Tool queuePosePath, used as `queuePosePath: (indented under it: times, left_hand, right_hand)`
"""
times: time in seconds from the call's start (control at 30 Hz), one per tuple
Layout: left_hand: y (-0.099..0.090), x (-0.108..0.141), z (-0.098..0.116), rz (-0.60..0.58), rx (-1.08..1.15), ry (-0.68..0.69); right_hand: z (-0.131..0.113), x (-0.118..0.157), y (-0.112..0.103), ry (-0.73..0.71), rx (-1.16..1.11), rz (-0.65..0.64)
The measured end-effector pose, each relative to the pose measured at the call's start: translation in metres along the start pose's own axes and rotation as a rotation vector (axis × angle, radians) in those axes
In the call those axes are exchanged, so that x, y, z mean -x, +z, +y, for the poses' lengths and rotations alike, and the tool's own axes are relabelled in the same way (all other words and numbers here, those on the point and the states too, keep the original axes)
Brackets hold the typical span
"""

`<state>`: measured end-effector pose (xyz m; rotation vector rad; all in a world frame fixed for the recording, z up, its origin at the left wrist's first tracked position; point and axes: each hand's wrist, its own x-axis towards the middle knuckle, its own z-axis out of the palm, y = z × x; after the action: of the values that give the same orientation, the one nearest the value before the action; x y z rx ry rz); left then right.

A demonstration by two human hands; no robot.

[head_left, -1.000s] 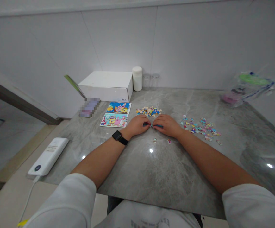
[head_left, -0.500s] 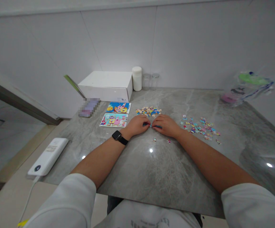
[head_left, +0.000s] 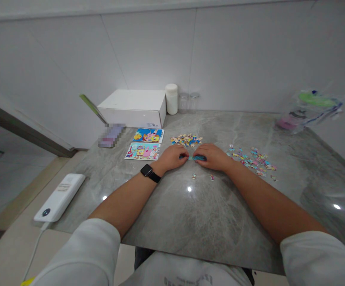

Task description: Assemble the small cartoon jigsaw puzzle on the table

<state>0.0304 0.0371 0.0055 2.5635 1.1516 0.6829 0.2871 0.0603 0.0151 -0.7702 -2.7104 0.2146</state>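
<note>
My left hand and my right hand meet over the middle of the table. Between their fingertips lies a narrow blue strip of jigsaw puzzle pieces, pinched at its left end by the left hand and at its right by the right. How many pieces make it up is partly hidden by the fingers. Nearer me are two loose puzzle pieces, one whitish and one pink. Just beyond the hands is a heap of yellow and blue puzzle pieces. Multicoloured pieces are scattered right of my right hand.
Two cartoon picture cards lie left of the hands, beside a blurred-out flat item. Behind stand a white box, a white bottle and two clear glasses. A power bank sits left; a plastic bag is far right.
My right hand has shifted slightly to the right along the strip, so more of the blue pieces shows between the hands. The left hand stays almost where it was.
</note>
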Motion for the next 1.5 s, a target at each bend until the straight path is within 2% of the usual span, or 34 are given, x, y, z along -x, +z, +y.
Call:
queuePosePath:
  times: [0.6,1.17,1.3,1.5]
  left_hand:
    - [0.0,0.0,0.0,-0.017,0.013,-0.011]
    - [0.002,0.0,-0.002,0.0,0.026,0.002]
    - [-0.002,-0.001,0.0,0.031,0.091,-0.052]
    - [-0.017,0.0,-0.006,0.13,0.181,-0.148]
  right_hand:
    - [-0.001,-0.001,0.01,0.046,-0.099,0.036]
    - [-0.005,-0.001,0.005,-0.004,-0.039,0.03]
    - [-0.002,-0.001,0.004,0.025,-0.079,0.071]
    - [0.007,-0.001,-0.003,0.066,-0.113,0.136]
